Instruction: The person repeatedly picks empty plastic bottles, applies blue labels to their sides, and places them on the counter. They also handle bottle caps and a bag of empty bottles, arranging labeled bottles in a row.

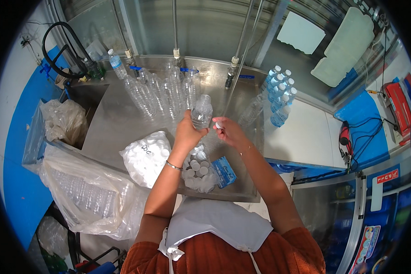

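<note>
My left hand point(188, 132) is wrapped round a see-through plastic bottle point(202, 112), uncapped and held nearly upright over the steel counter. Just right of it, my right hand point(229, 132) pinches a white bottle cap point(219, 124) between its fingertips, apart from the bottle's neck. Beyond the left hand stand several unlabelled plastic bottles point(162, 93) in rows. Below my wrists lie an open bag of loose caps point(197, 171) and a blue printed packet point(224, 172). A tied white bag full of caps point(146, 155) rests left of my left forearm.
Capped bottles point(278, 93) stand grouped on a white ledge to the right. A labelled bottle point(117, 65) is at the back left, near a sink point(93, 91). At the lower left sits a large plastic bag of bottles point(86, 196). Thin pipes with valves point(232, 68) come down behind the counter.
</note>
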Demonstrator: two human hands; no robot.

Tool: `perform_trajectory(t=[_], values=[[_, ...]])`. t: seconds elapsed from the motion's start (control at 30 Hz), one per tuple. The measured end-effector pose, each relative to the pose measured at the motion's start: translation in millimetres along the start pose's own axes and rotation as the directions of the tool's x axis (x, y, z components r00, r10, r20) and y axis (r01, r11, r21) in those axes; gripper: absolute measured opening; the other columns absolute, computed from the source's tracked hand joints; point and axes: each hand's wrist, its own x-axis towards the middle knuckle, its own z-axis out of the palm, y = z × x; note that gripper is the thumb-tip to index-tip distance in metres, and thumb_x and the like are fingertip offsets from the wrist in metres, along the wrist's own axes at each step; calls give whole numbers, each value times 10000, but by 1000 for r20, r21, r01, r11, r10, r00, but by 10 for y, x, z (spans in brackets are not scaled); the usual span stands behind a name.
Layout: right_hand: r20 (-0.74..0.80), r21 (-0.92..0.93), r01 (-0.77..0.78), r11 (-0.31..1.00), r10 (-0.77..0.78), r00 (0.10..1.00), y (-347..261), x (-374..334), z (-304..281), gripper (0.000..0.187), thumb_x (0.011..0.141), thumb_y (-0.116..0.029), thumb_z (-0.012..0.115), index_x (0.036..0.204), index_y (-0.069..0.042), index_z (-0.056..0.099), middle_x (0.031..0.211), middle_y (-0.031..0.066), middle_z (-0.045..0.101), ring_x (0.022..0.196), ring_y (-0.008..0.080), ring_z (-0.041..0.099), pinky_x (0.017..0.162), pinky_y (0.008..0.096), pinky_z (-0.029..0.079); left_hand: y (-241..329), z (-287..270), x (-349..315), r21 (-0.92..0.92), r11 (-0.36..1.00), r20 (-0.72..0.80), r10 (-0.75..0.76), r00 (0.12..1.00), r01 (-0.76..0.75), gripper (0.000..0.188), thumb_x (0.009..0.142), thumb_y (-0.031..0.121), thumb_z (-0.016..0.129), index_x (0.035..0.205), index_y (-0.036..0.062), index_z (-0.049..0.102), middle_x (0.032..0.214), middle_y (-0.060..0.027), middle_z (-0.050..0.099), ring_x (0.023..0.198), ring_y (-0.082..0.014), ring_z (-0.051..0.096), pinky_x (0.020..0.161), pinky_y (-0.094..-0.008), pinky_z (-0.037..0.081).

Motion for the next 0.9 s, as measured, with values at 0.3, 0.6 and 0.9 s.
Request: perform_trajectory(t=[0.3,0.6,0.9], values=[[54,109,145,983,-151,987,-280,-362,-73,360,950,-57,475,1293,39,531,1060,118,639,862,173,625,779,289,529,199,217,49,99,979,202,-197,960,180,670,662,146,827,1218,-21,493,927,-216,698,880,-328,700,772,-385,530],[-41,-742,493,454,-765,643,-651,-818,2,346,927,-101,657,1262,-25,625,1086,69,638,953,137,635,825,260,505,164,413,61,63,998,169,3,986,-14,647,641,125,838,1163,-47,495,824,-219,670,816,-377,684,732,-426,530],[100,-800,579,161,-915,391,-808,-780,256,349,924,-118,669,1272,-94,650,1011,53,609,831,118,588,747,227,470,232,348,64,58,998,187,-49,981,39,650,642,121,839,1167,-40,491,943,-261,685,938,-416,673,807,-438,536]])
